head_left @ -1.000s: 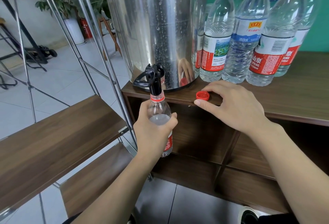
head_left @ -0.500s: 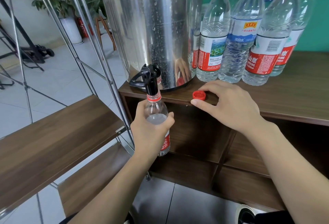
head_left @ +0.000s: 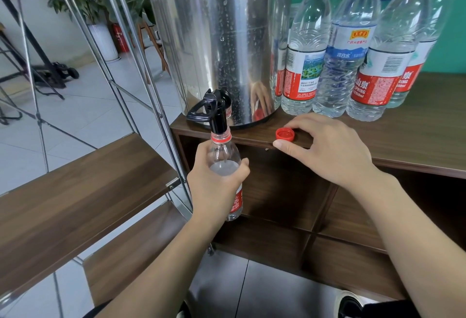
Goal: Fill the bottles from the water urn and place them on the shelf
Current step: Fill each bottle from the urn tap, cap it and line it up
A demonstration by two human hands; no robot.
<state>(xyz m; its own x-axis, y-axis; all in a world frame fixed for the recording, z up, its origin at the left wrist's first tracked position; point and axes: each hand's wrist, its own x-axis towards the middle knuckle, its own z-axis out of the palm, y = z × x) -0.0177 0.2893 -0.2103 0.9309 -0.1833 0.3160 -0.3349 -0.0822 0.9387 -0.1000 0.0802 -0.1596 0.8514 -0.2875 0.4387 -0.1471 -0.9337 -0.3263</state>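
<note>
Now filling | left hand (head_left: 214,186) wrapped round clear plastic bottle (head_left: 224,163) under steel urn's black tap (head_left: 218,115), nearly full | right hand (head_left: 325,148) loosely curled beside red cap (head_left: 285,133) on wooden counter (head_left: 416,131), grip unclear | capping, shelving left

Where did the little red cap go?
The red cap lies on the wooden counter, by its front edge, just right of the urn's tap, with the right hand curled around it.

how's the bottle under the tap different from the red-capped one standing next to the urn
The held bottle is uncapped, its mouth at the spout, gripped by the left hand. The counter bottle is capped and stands free on the cabinet top. Both are clear plastic with red labels.
</note>
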